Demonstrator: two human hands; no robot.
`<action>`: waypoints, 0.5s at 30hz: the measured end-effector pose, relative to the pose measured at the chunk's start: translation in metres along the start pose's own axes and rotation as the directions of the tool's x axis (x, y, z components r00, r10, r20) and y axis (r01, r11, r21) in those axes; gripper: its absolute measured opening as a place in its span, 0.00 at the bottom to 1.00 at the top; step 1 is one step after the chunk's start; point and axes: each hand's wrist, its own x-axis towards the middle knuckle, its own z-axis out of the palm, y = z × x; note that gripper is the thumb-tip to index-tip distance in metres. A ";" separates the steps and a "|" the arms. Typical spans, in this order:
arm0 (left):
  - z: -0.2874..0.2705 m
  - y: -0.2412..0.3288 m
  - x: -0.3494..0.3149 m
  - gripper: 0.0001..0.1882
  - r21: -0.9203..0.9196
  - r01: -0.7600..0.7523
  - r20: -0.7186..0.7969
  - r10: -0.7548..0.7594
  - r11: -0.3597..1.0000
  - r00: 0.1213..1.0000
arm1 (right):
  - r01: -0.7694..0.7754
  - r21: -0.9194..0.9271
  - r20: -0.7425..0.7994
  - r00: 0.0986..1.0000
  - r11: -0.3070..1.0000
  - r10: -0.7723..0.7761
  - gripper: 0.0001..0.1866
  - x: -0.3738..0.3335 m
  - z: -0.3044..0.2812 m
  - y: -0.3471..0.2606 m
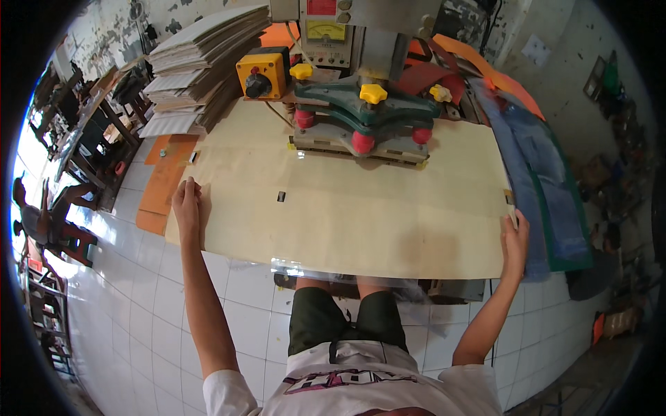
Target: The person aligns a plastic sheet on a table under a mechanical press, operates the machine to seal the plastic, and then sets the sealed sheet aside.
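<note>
A broad cream sheet (pixel 361 215) covers the worktable in front of me. Thin clear plastic sheet (pixel 286 266) lies over it, showing by its glare and by the part that hangs past the front edge. At the left edge my left hand (pixel 186 206) is closed, its fingertips pinched on the plastic's side, though the film there is hardly visible. My right hand (pixel 514 244) pinches a pale, thin edge of the plastic at the right. Beyond both hands, the press head (pixel 364 111), dark green with yellow star knobs and red spacers, sits low over the cream sheet.
A yellow control box (pixel 264 73) with a black knob stands beside the press. Tall stacked boards (pixel 201 69) rise at the back left. Blue clear sheets (pixel 548 173) drape at the right. A small dark piece (pixel 281 197) lies on the cream sheet. Another person (pixel 45 211) sits far left.
</note>
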 end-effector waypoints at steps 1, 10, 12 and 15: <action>0.005 0.001 0.001 0.24 -0.009 -0.007 0.004 0.007 1.000 1.000 | 0.082 -0.178 -0.019 0.996 0.981 -0.087 0.26 0.015 0.000 0.019; 0.003 0.007 -0.004 0.23 -0.038 0.000 0.006 0.000 0.999 1.000 | 0.082 -0.600 -0.012 0.994 0.796 -0.111 0.25 0.004 0.027 -0.013; 0.003 0.010 -0.005 0.23 -0.036 -0.004 0.004 0.005 0.999 1.000 | 0.090 -0.597 -0.018 0.992 0.797 -0.126 0.25 0.006 0.024 -0.008; 0.003 0.007 -0.005 0.22 -0.026 0.005 0.006 -0.005 1.000 1.000 | 0.089 -0.608 -0.030 0.990 0.789 -0.135 0.25 0.007 0.028 -0.005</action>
